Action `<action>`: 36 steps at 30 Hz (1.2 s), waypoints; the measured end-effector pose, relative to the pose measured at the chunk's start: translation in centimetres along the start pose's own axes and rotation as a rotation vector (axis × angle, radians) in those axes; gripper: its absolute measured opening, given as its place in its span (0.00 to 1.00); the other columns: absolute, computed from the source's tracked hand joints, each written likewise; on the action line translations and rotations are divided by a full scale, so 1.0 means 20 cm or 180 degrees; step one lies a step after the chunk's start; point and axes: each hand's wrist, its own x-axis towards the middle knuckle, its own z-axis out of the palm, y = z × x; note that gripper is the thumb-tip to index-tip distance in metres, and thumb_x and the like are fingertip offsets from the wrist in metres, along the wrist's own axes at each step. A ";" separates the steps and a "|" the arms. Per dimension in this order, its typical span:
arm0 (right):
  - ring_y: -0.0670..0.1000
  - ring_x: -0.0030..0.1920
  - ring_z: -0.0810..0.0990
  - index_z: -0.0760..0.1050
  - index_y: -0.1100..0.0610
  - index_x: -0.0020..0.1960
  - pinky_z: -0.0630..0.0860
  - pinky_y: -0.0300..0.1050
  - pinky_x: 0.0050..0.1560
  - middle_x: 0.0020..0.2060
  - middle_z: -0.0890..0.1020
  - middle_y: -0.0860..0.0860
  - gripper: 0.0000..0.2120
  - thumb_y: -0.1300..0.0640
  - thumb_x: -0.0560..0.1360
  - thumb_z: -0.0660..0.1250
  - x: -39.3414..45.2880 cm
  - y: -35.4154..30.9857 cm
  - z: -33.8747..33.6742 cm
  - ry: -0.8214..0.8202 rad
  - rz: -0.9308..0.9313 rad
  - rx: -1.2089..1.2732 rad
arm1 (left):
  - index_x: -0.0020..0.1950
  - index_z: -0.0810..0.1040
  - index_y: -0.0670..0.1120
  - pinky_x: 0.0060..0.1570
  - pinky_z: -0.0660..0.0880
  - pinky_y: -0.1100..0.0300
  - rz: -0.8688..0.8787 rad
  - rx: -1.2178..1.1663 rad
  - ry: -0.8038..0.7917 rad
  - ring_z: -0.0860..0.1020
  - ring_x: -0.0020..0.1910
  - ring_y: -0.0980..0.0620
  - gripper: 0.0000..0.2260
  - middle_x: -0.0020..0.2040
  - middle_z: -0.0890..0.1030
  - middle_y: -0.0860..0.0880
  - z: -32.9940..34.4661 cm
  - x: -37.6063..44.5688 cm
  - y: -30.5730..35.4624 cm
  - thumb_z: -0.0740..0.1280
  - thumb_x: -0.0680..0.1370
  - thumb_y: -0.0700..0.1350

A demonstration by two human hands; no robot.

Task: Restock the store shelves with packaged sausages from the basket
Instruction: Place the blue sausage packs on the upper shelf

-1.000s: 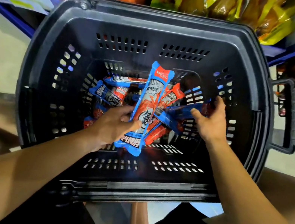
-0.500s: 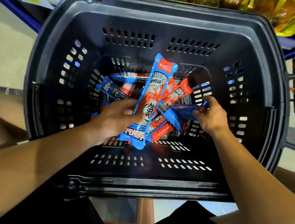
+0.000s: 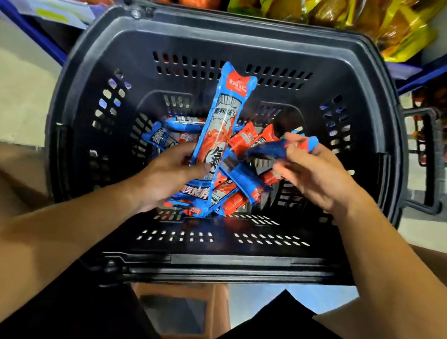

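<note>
Sausage pack (image 3: 217, 135) held upright over basket (image 3: 377, 86), gripped low by left hand (image 3: 168, 176). Second pack (image 3: 285, 149) pinched by right hand (image 3: 315, 175), lifted just above loose packs (image 3: 236, 198) on basket floor. Shelves (image 3: 41, 26) beyond, not yet reached. Risk judged: slick wrappers, one-handed grips; either pack liable to slip back into basket

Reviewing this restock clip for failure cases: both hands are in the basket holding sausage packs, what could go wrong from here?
1. The left hand grips the long pack low down; its upper part stands free and could tip or slip.
2. The right hand pinches a blue pack near one end, so it may drop back onto the pile.
</note>
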 end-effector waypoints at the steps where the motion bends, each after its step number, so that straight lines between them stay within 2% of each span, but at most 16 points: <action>1: 0.48 0.39 0.84 0.76 0.56 0.56 0.82 0.42 0.44 0.40 0.84 0.51 0.16 0.67 0.70 0.69 -0.02 -0.01 0.01 -0.0071 -0.0080 0.0168 | 0.61 0.80 0.52 0.66 0.72 0.44 0.0019 -0.0025 0.0024 0.81 0.59 0.50 0.13 0.57 0.84 0.51 0.00 -0.01 0.01 0.68 0.78 0.41; 3: 0.50 0.38 0.85 0.75 0.58 0.58 0.82 0.42 0.44 0.41 0.84 0.53 0.21 0.76 0.70 0.66 -0.03 -0.01 0.04 0.0018 -0.0292 0.0133 | 0.60 0.80 0.53 0.64 0.74 0.44 0.0052 -0.0114 0.0062 0.82 0.57 0.50 0.12 0.56 0.85 0.51 0.00 -0.02 0.02 0.67 0.79 0.40; 5: 0.49 0.35 0.83 0.74 0.58 0.58 0.81 0.41 0.40 0.41 0.81 0.54 0.20 0.77 0.73 0.64 -0.05 -0.02 0.08 0.0270 -0.0550 -0.0286 | 0.61 0.79 0.50 0.61 0.76 0.43 0.0065 -0.0262 0.0059 0.83 0.56 0.47 0.12 0.56 0.84 0.48 0.00 -0.03 0.03 0.67 0.79 0.40; 7: 0.47 0.32 0.80 0.75 0.58 0.57 0.78 0.40 0.34 0.37 0.80 0.51 0.14 0.70 0.75 0.67 -0.06 -0.04 0.09 0.0466 -0.0903 -0.0849 | 0.63 0.78 0.48 0.59 0.77 0.42 0.0036 -0.0457 0.0076 0.83 0.56 0.44 0.13 0.56 0.84 0.46 -0.01 -0.05 0.03 0.66 0.79 0.40; 9: 0.45 0.28 0.73 0.79 0.55 0.48 0.71 0.38 0.28 0.31 0.78 0.46 0.03 0.60 0.74 0.70 -0.07 -0.06 0.09 0.0732 -0.1278 -0.1168 | 0.63 0.78 0.47 0.58 0.77 0.42 0.0016 -0.0655 0.0083 0.83 0.56 0.43 0.13 0.57 0.84 0.44 -0.02 -0.06 0.04 0.65 0.80 0.40; 10: 0.44 0.27 0.71 0.80 0.53 0.42 0.68 0.37 0.27 0.29 0.77 0.44 0.03 0.55 0.73 0.71 -0.07 -0.08 0.09 0.0907 -0.1410 -0.1139 | 0.63 0.78 0.46 0.57 0.78 0.43 0.0020 -0.0764 0.0078 0.83 0.56 0.43 0.13 0.57 0.84 0.44 -0.02 -0.07 0.05 0.64 0.80 0.40; 11: 0.43 0.27 0.70 0.79 0.52 0.39 0.66 0.38 0.27 0.29 0.76 0.44 0.06 0.51 0.73 0.71 -0.08 -0.09 0.10 0.1062 -0.1476 -0.0984 | 0.64 0.77 0.45 0.55 0.79 0.44 0.0018 -0.0876 0.0065 0.82 0.56 0.42 0.13 0.57 0.84 0.43 -0.02 -0.07 0.06 0.63 0.80 0.39; 14: 0.45 0.30 0.72 0.78 0.53 0.39 0.67 0.39 0.30 0.33 0.77 0.48 0.10 0.48 0.75 0.69 -0.09 -0.11 0.14 0.1127 -0.1413 -0.0283 | 0.64 0.77 0.43 0.47 0.81 0.48 -0.0082 -0.1187 0.0016 0.83 0.53 0.42 0.13 0.55 0.84 0.41 -0.04 -0.09 0.09 0.62 0.80 0.40; 20: 0.44 0.26 0.70 0.73 0.53 0.42 0.68 0.37 0.26 0.26 0.75 0.45 0.11 0.48 0.78 0.67 -0.13 -0.10 0.26 0.1302 -0.0987 0.0620 | 0.61 0.77 0.42 0.44 0.81 0.49 -0.0221 -0.1416 -0.0040 0.84 0.52 0.42 0.11 0.56 0.83 0.39 -0.04 -0.13 0.12 0.62 0.81 0.42; 26: 0.44 0.27 0.70 0.74 0.54 0.42 0.69 0.36 0.26 0.28 0.77 0.46 0.11 0.48 0.78 0.67 -0.17 -0.08 0.31 0.1261 -0.0989 0.0483 | 0.63 0.77 0.44 0.51 0.81 0.46 0.0004 -0.1307 -0.0115 0.82 0.56 0.41 0.13 0.58 0.83 0.40 -0.03 -0.18 0.14 0.62 0.80 0.43; 31: 0.44 0.25 0.68 0.73 0.55 0.44 0.67 0.38 0.26 0.27 0.73 0.47 0.12 0.46 0.78 0.67 -0.20 -0.07 0.34 0.1185 -0.0951 0.0621 | 0.58 0.79 0.44 0.41 0.82 0.51 -0.0093 -0.1342 0.0172 0.84 0.50 0.44 0.10 0.52 0.85 0.42 -0.03 -0.23 0.16 0.61 0.81 0.44; 34: 0.44 0.24 0.68 0.73 0.55 0.44 0.67 0.38 0.26 0.26 0.73 0.46 0.13 0.45 0.78 0.67 -0.23 -0.04 0.36 0.1014 -0.0907 0.0721 | 0.60 0.78 0.42 0.47 0.82 0.47 -0.0130 -0.1376 0.0192 0.84 0.52 0.42 0.11 0.54 0.85 0.41 -0.04 -0.28 0.19 0.62 0.81 0.44; 36: 0.45 0.25 0.70 0.73 0.53 0.45 0.69 0.38 0.27 0.29 0.75 0.47 0.12 0.45 0.76 0.68 -0.26 -0.02 0.38 0.0764 -0.0946 0.0526 | 0.61 0.77 0.40 0.49 0.82 0.45 -0.0104 -0.1400 0.0268 0.83 0.53 0.40 0.12 0.55 0.84 0.39 -0.02 -0.32 0.21 0.62 0.81 0.43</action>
